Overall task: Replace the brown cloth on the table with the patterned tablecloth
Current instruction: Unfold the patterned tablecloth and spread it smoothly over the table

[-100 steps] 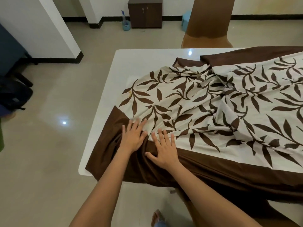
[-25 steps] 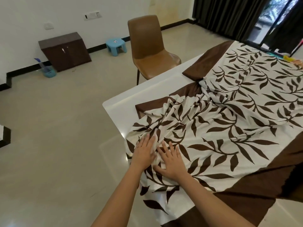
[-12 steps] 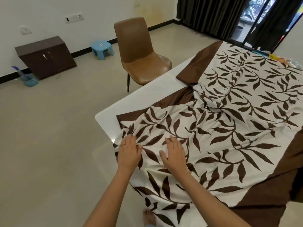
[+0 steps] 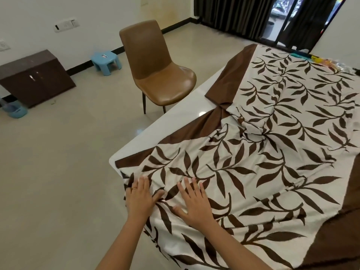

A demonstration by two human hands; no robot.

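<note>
At lower centre, left hand (image 4: 138,199) and right hand (image 4: 191,203) press flat and open on the patterned tablecloth (image 4: 272,152); its bunched folds lie up-right, nearer the right hand, across the worktop (image 4: 167,121).

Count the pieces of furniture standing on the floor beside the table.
3. A brown chair stands against the table's far edge, a small blue stool sits by the wall behind it, and a dark cabinet stands at the left wall. More may lie outside the frame.

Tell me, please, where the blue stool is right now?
In the head view, the blue stool stands on the floor at upper left, by the wall, between the dark cabinet and the brown chair.
</note>
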